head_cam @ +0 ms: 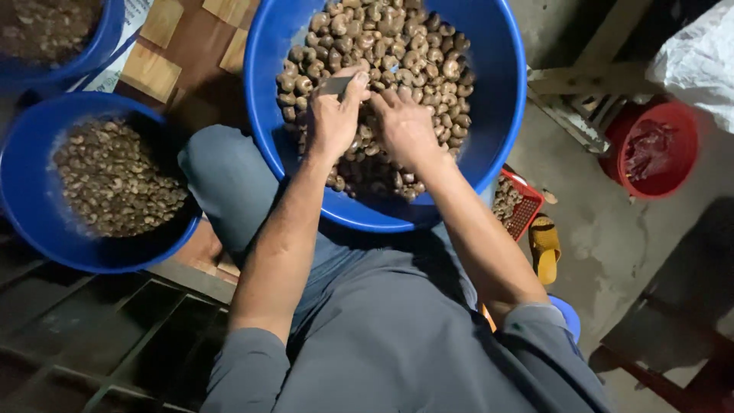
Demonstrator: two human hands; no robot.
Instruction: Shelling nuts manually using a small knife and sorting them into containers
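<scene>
1. Head view: a large blue basin (497,92) of cashew nuts (397,46) is held on the lap. The left hand (334,115) is closed around a small flat blade (336,84).
2. The right hand (405,126) is pressed into the nuts, fingers curled; whether one is gripped cannot be told.
3. A second blue basin (30,214) is seen at the left.

Red bucket (664,153), yellow sandal (544,248), smaller blue basin (30,206), red basket (527,210).
</scene>
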